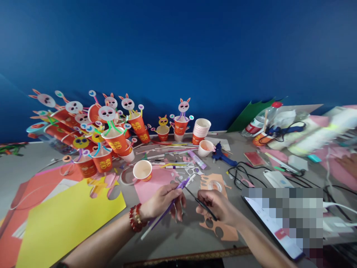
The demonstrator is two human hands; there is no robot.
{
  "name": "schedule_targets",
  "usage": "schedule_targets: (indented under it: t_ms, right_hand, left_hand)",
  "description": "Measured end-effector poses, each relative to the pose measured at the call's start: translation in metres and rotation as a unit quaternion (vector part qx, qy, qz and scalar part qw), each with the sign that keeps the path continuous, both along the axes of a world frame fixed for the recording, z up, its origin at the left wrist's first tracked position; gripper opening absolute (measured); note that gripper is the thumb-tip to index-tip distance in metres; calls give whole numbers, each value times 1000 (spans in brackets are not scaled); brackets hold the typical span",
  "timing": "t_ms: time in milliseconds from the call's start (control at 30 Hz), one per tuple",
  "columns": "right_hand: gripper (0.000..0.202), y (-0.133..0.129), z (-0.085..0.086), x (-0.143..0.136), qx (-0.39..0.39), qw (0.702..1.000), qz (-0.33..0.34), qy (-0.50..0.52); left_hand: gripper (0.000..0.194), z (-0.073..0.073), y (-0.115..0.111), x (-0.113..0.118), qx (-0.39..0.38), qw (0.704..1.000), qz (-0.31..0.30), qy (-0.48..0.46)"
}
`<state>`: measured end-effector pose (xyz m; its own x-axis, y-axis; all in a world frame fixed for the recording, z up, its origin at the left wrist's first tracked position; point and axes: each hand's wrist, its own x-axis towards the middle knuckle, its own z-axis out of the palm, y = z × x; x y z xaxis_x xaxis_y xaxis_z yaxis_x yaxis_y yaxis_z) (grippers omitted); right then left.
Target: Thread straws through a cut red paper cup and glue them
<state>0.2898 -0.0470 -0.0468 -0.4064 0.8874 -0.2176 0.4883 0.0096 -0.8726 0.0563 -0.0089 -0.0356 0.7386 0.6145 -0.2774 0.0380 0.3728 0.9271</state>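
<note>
My left hand [164, 201], with a red bead bracelet at the wrist, pinches purple and white pipe cleaners [156, 222] that slant across the table's front. Black scissors [205, 207] are gripped in my right hand [216, 208]. Their blades point up-left toward the upper ends of the pipe cleaners; whether they touch cannot be made out. Behind my left hand, an orange paper cup [142, 171] stands on pink paper [145, 190]. Cut peach paper [230, 231] with round holes lies beneath and beside my right hand.
Orange cups with paper rabbit figures [114, 141] crowd the back left. A cup stack [201, 130], blue glue gun [221, 154] and bottle [255, 124] stand behind. Yellow paper [69, 223] lies left; a tablet-like screen [275, 227] and cables lie right. Another person's hand [347, 165] shows far right.
</note>
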Motion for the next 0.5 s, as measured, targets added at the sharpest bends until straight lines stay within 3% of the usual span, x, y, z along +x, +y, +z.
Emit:
schedule_targets:
  t_ms: [200,500]
  right_hand:
    - [50,-3,3,-4,21,999,-3,25]
    - [45,-5,-1,-2,-33,999,-12,-3]
  left_hand:
    - [47,0,0,0,0,1000,4,-1]
    - [41,4,0,-2,-5,1000,-25,14]
